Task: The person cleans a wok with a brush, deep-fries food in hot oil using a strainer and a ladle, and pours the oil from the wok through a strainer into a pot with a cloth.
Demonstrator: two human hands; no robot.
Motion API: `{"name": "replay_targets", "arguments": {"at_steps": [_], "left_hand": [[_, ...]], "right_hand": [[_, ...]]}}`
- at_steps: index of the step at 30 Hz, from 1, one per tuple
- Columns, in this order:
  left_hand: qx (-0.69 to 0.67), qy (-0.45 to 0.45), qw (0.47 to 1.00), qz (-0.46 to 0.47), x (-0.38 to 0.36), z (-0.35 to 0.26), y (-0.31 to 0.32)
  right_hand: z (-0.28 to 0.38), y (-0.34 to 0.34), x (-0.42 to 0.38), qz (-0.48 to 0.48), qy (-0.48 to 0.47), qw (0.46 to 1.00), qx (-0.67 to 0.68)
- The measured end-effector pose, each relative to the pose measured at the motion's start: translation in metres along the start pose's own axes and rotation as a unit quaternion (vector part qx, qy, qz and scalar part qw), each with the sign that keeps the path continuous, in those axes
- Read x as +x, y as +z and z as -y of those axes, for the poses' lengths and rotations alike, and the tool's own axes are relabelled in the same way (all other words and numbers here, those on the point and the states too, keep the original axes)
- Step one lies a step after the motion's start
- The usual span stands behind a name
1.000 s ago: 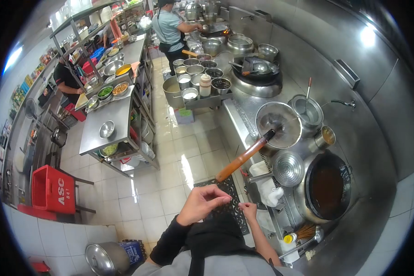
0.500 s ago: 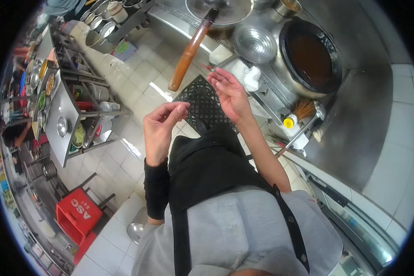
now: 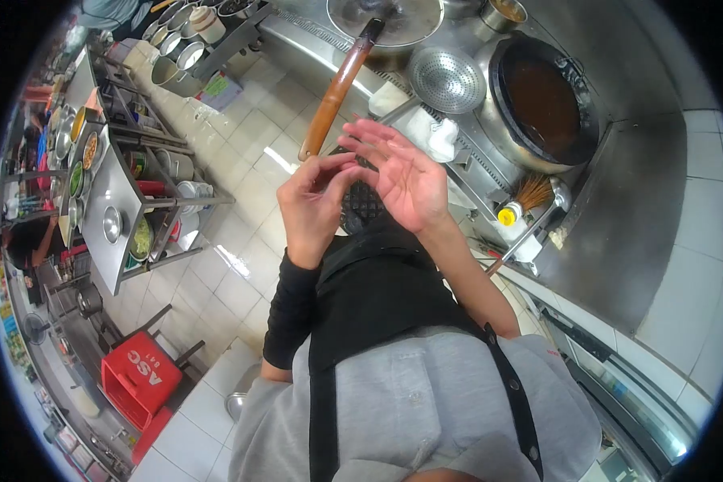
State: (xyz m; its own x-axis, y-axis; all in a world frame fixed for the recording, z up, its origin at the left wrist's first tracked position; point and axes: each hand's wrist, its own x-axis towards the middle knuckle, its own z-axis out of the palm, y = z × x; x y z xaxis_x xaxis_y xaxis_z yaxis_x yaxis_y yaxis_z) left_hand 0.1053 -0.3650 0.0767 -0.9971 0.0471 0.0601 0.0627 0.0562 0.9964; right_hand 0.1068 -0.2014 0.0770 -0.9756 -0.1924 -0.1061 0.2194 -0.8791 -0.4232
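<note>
Both my hands are raised in front of my chest, above a black floor mat (image 3: 360,205). My right hand (image 3: 402,173) is spread, palm up, holding nothing I can see. My left hand (image 3: 312,205) curls beside it, its fingertips touching the right palm's edge; whether something tiny is pinched there cannot be seen. I wear a grey shirt, a black apron and a black left sleeve. A ladle's long wooden handle (image 3: 335,90) sticks out just beyond my hands.
The steel cooking range (image 3: 618,209) runs along the right, with a wok of brown liquid (image 3: 545,100), a perforated strainer (image 3: 447,79), white cloths (image 3: 434,132), a yellow-capped bottle (image 3: 506,215). A steel prep table (image 3: 108,189) with bowls stands left; a red stool (image 3: 140,376) lower left.
The head tipped sharply down a second ago. In the last half second my hands came together; the left fingertips now meet the right palm, which has spread wider.
</note>
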Motion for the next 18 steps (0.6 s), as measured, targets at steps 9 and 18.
{"name": "replay_targets", "arguments": {"at_steps": [9,18], "left_hand": [[0.018,-0.020,0.997,-0.070,0.020,-0.017,-0.042],[0.052,0.007,0.994,0.091,0.000,0.002,-0.032]], "right_hand": [[-0.007,-0.011,-0.010,-0.016,0.045,0.994,-0.098],[-0.014,-0.004,-0.013,-0.016,0.057,0.998,-0.024]]}}
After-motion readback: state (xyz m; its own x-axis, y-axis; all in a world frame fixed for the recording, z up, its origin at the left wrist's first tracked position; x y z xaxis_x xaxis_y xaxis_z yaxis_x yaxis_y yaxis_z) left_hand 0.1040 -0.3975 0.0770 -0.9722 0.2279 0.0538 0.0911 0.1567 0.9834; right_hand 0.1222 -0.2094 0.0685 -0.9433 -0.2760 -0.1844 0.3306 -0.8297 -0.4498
